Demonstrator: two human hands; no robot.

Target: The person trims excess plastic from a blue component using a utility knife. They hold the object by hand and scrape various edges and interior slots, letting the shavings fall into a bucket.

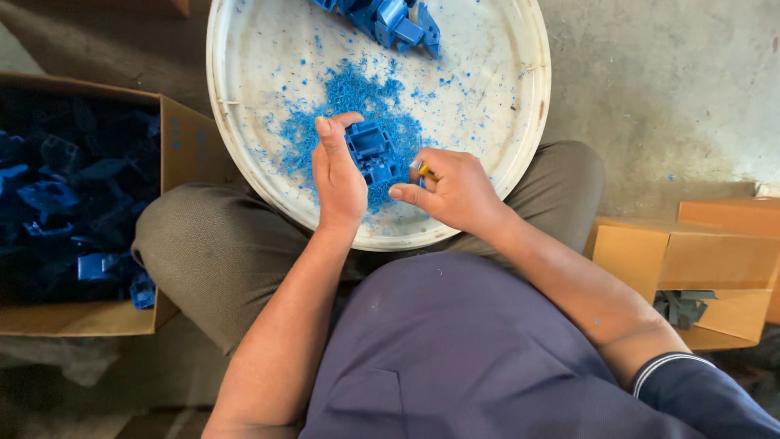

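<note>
My left hand (335,175) grips a blue moulded plastic part (370,151) over a round white tray (520,122) that rests on my lap. My right hand (453,191) is closed around a small tool with a yellow tip (422,170), which touches the part's right edge. A heap of blue plastic shavings (357,97) lies on the tray under and beyond the part. More blue plastic parts (394,20) sit at the tray's far edge.
A cardboard box (175,146) on my left holds several blue parts. Cardboard boxes (691,260) stand on my right, one with a grey part (681,307) inside. The floor is bare concrete (658,81).
</note>
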